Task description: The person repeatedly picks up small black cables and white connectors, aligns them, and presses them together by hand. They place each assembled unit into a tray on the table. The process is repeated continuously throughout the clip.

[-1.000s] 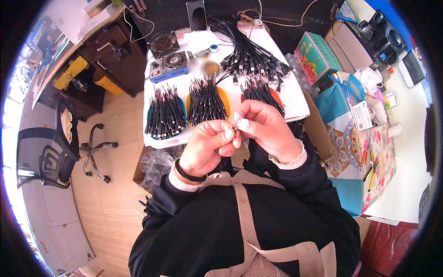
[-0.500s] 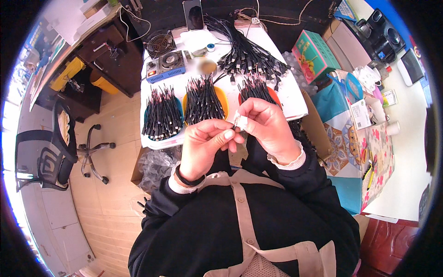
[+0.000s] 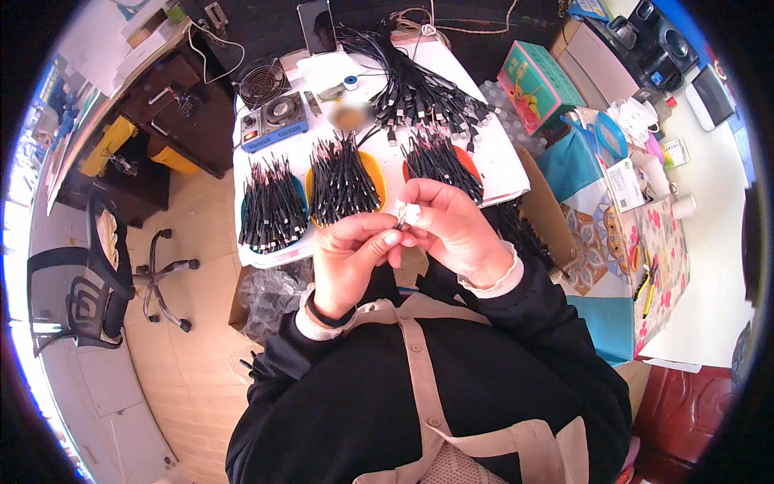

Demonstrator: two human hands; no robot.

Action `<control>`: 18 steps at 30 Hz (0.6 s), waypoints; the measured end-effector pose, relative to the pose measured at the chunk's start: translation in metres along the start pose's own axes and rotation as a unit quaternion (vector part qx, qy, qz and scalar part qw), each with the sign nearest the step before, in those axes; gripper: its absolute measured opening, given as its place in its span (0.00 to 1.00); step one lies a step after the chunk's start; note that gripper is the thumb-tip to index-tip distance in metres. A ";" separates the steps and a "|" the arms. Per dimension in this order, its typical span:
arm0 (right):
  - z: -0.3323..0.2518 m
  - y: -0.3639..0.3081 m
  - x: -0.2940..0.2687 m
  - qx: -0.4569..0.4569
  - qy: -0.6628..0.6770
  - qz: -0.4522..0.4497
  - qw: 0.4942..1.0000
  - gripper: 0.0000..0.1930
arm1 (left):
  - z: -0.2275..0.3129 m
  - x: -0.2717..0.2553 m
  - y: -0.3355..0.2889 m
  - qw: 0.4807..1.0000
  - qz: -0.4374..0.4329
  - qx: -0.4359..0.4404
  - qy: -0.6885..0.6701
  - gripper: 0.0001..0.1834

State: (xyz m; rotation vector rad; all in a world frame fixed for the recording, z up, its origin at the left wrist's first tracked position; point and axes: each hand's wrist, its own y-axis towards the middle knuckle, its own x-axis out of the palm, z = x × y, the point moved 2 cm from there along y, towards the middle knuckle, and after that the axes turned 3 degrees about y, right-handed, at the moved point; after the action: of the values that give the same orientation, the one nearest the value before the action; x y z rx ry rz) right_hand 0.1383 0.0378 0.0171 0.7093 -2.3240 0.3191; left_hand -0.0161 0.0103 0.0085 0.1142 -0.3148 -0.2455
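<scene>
In front of my chest, my left hand (image 3: 348, 256) and my right hand (image 3: 461, 235) meet with thumbs and forefingers pinched. Between the fingertips is a small dark piece (image 3: 401, 224), too small and covered to name surely. Something white, like a wrap or tape (image 3: 409, 213), shows at the right thumb and forefinger. Just beyond the hands, bundles of short black USB cables stand in a blue tray (image 3: 301, 234), a yellow tray (image 3: 377, 173) and a red tray (image 3: 470, 164). Their pinkish wire ends point up and away.
On the white table (image 3: 506, 179) are a larger heap of black cables (image 3: 419, 89), a blue box device (image 3: 276, 133), a fan (image 3: 264, 83) and a solder-like spool (image 3: 351, 82). At right stands a flowered side table (image 3: 663, 278) with yellow-handled pliers (image 3: 647, 292); an office chair (image 3: 85, 274) is left.
The whole view has shifted slightly, so the table and trays sit farther left. Both hands stay pinched together, with a small change in the fingers' tilt.
</scene>
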 end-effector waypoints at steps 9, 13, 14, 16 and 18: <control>0.009 -0.001 -0.017 0.100 0.110 0.028 0.989 0.13 | -0.014 0.005 0.000 0.978 -0.011 0.032 0.204 0.08; 0.012 0.002 -0.036 0.088 0.111 0.012 0.990 0.14 | -0.026 0.006 0.008 0.995 -0.001 0.000 0.101 0.08; 0.001 -0.001 -0.051 0.035 -0.028 0.062 0.997 0.14 | -0.028 0.005 0.010 0.998 0.008 -0.023 0.057 0.08; -0.023 0.006 -0.080 -0.156 -0.321 0.158 0.921 0.13 | -0.031 0.001 0.016 0.998 0.028 -0.061 -0.002 0.08; -0.041 0.014 -0.107 -0.203 -0.521 0.274 0.783 0.08 | -0.034 -0.003 0.023 0.997 0.035 -0.063 -0.042 0.07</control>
State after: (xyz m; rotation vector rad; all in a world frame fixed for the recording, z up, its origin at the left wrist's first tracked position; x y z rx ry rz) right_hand 0.2190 0.1086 -0.0249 -0.1288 -3.4643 -0.4788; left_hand -0.0026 0.0356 -0.0209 -0.0309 -0.3864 -0.2004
